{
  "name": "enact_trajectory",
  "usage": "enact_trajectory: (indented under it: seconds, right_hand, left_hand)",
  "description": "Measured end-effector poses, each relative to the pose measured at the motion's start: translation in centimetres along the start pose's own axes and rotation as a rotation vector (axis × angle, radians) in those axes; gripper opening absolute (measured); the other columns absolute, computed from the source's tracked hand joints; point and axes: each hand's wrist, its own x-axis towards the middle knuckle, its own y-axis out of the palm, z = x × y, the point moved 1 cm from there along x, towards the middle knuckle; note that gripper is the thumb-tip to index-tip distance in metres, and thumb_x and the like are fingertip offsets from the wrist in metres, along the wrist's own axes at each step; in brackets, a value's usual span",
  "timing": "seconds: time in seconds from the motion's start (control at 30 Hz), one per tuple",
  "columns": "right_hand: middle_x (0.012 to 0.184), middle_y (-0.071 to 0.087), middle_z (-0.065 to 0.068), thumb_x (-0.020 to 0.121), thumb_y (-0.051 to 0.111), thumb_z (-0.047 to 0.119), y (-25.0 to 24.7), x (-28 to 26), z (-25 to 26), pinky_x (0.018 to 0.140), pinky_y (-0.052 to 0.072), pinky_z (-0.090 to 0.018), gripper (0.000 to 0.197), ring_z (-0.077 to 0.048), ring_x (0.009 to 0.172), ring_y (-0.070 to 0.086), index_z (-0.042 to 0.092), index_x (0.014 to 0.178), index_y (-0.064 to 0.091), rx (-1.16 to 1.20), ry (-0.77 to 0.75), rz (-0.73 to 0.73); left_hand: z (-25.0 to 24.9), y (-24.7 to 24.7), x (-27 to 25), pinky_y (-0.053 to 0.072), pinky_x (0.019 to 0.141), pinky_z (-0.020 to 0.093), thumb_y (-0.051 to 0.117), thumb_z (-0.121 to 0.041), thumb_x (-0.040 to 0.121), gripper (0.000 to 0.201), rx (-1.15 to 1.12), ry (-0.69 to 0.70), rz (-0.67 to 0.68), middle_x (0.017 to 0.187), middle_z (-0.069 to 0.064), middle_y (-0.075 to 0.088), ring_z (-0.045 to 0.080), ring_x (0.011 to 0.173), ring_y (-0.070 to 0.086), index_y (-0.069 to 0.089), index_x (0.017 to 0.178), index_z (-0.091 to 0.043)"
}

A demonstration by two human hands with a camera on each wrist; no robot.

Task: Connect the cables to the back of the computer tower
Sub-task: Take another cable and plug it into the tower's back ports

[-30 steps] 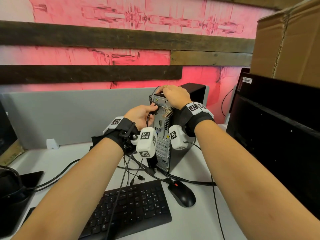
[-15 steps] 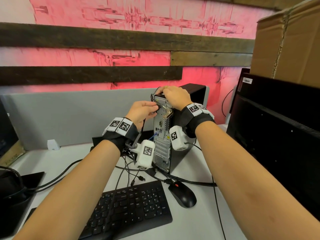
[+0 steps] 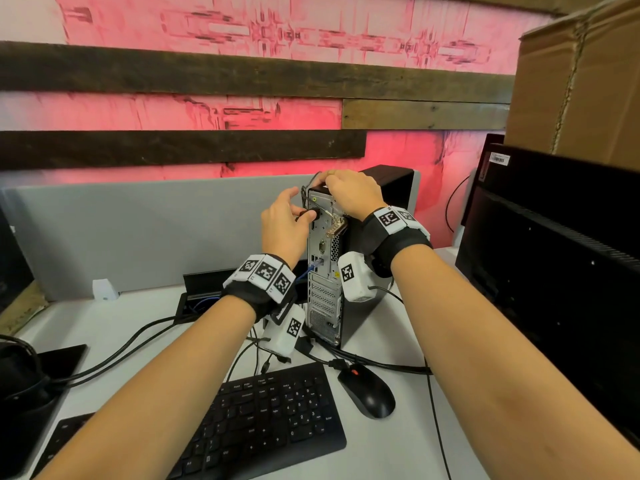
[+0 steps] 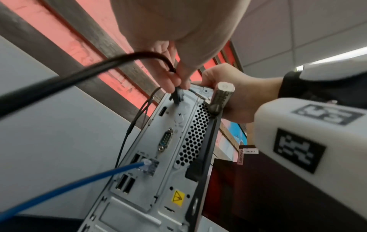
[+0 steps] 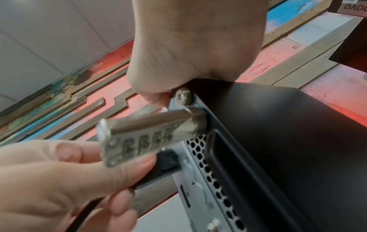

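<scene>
Standing upright on the desk (image 3: 388,327) beside a Lenovo-labelled monitor (image 4: 240,157), the silver-backed computer tower (image 3: 323,271) is gripped on top by the right hand (image 3: 353,195) while the left hand (image 3: 284,223) pinches a black cable plug (image 5: 166,161) at its rear panel.

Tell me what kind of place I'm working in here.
Most likely an office workstation: a grey desk divider backs a white desk that carries a keyboard, a mouse and the computer tower, with a monitor at the right.
</scene>
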Motion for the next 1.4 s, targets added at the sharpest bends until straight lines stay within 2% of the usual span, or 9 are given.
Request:
enact_trajectory:
  seconds: [0.33, 0.6, 0.77, 0.87, 0.97, 1.03, 1.13, 1.3, 1.4]
  right_hand:
    - [0.141, 0.051, 0.004, 0.097, 0.034, 0.009, -0.2, -0.2, 0.2, 0.102, 0.038, -0.041, 0.044, -0.022, 0.129, 0.047, 0.028, 0.129, 0.057, 0.041, 0.024, -0.032]
    - [0.136, 0.056, 0.003, 0.098, 0.031, 0.016, -0.3, -0.6, 0.5, 0.102, 0.036, -0.040, 0.041, -0.024, 0.124, 0.051, 0.031, 0.121, 0.062, 0.152, 0.123, -0.069]
    - [0.121, 0.067, 0.005, 0.092, 0.032, 0.025, 0.4, -0.9, 0.7, 0.097, 0.037, -0.036, 0.041, -0.023, 0.114, 0.057, 0.035, 0.106, 0.069, 0.311, 0.209, -0.133]
    - [0.117, 0.069, 0.004, 0.088, 0.030, 0.026, 0.7, -1.4, 0.6, 0.095, 0.038, -0.035, 0.044, -0.024, 0.110, 0.057, 0.032, 0.106, 0.070, 0.346, 0.213, -0.197]
    - [0.109, 0.072, -0.005, 0.091, 0.038, 0.018, 1.0, -2.2, 0.9, 0.096, 0.040, -0.036, 0.037, -0.027, 0.106, 0.059, 0.026, 0.107, 0.071, 0.407, 0.232, -0.299]
    - [0.101, 0.073, -0.009, 0.090, 0.039, 0.017, 1.2, -2.7, 1.2, 0.093, 0.042, -0.036, 0.036, -0.029, 0.100, 0.061, 0.020, 0.105, 0.071, 0.449, 0.253, -0.366]
    - [0.088, 0.072, -0.013, 0.085, 0.033, 0.020, 1.5, -3.8, 1.9, 0.086, 0.047, -0.038, 0.041, -0.032, 0.089, 0.062, 0.011, 0.102, 0.070, 0.505, 0.266, -0.453]
    - [0.111, 0.065, -0.009, 0.082, 0.047, 0.008, 2.0, -6.1, 3.5, 0.104, 0.040, -0.039, 0.033, -0.027, 0.112, 0.053, 0.009, 0.112, 0.062, 0.482, 0.202, -0.466]
    - [0.103, 0.069, -0.002, 0.084, 0.047, 0.008, 2.1, -7.9, 5.7, 0.089, 0.050, -0.035, 0.028, -0.023, 0.101, 0.062, 0.016, 0.104, 0.065, 0.486, 0.061, -0.412]
  left_hand:
    - [-0.8, 0.3, -0.7, 0.039, 0.092, 0.023, 0.063, -0.019, 0.089, 0.048, 0.084, 0.020, -0.044, 0.107, 0.007, 0.069, 0.019, 0.107, 0.061, 0.050, 0.135, -0.015]
    - [-0.7, 1.1, -0.4, 0.044, 0.095, 0.032, 0.062, -0.019, 0.089, 0.048, 0.131, 0.033, 0.019, 0.114, 0.011, 0.067, 0.025, 0.111, 0.060, 0.049, 0.134, -0.011]
    - [1.8, 1.8, -1.8, 0.060, 0.075, 0.043, 0.048, -0.003, 0.094, 0.040, -0.105, -0.018, 0.166, 0.085, 0.008, 0.066, 0.019, 0.067, 0.064, 0.046, 0.133, -0.011]
    - [3.8, 1.5, -3.5, 0.060, 0.069, 0.037, 0.040, -0.007, 0.098, 0.027, -0.146, -0.019, 0.190, 0.077, 0.012, 0.066, 0.019, 0.061, 0.062, 0.047, 0.124, -0.012]
    - [6.6, 0.9, -5.8, 0.056, 0.070, 0.032, 0.038, -0.011, 0.101, 0.018, -0.124, -0.077, 0.252, 0.068, 0.004, 0.065, 0.015, 0.055, 0.060, 0.055, 0.107, -0.011]
    - [8.4, 0.5, -7.3, 0.055, 0.075, 0.034, 0.039, -0.013, 0.100, 0.021, -0.045, -0.096, 0.302, 0.070, 0.001, 0.067, 0.014, 0.061, 0.063, 0.059, 0.105, -0.010]
    - [10.0, -0.5, -8.8, 0.052, 0.090, 0.035, 0.043, -0.023, 0.099, 0.028, 0.055, -0.107, 0.318, 0.097, 0.001, 0.068, 0.017, 0.095, 0.066, 0.055, 0.122, -0.012]
    - [12.5, -2.8, -10.8, 0.042, 0.102, 0.034, 0.057, -0.033, 0.092, 0.062, 0.106, -0.199, 0.406, 0.138, 0.008, 0.051, 0.022, 0.122, 0.053, 0.031, 0.144, -0.013]
    - [15.6, -3.8, -12.3, 0.035, 0.108, 0.032, 0.056, -0.041, 0.091, 0.064, 0.310, -0.333, 0.539, 0.145, 0.011, 0.043, 0.023, 0.133, 0.044, 0.036, 0.143, -0.009]
